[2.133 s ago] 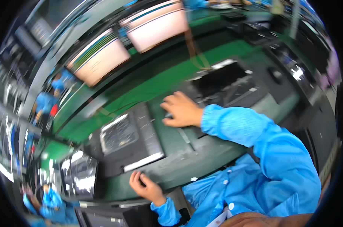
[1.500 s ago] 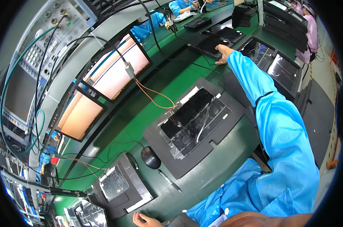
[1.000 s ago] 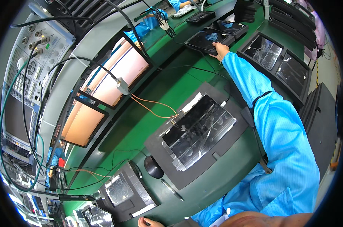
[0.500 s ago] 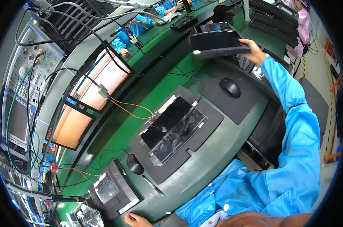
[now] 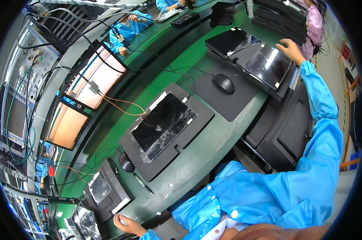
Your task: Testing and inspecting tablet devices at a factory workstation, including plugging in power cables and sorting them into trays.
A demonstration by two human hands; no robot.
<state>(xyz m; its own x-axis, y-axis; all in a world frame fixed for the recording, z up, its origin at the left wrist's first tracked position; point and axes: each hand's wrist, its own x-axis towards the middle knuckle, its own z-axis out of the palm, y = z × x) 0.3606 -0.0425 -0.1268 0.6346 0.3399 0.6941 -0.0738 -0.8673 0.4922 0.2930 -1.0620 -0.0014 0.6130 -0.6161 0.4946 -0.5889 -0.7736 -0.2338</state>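
At two o'clock on the green bench, the right hand (image 5: 291,49) hovers with fingers spread and loose above a glossy dark panel (image 5: 268,66) lying in a black tray (image 5: 285,89), touching or just clear of its far edge; which cannot be told. Down at seven o'clock, the left hand (image 5: 126,225) rests curled on the bench edge (image 5: 157,200) beside a small grey fixture (image 5: 107,190), grasping nothing visible. A careless reach could likely smear or nudge the panel against the tilted dark panel (image 5: 231,41) just beside it at one o'clock. Small white tabs mark the corners of the centre panel (image 5: 163,125). Two orange-lit screens (image 5: 83,100) glow at nine o'clock; a red sign (image 5: 345,51) hangs at three o'clock.
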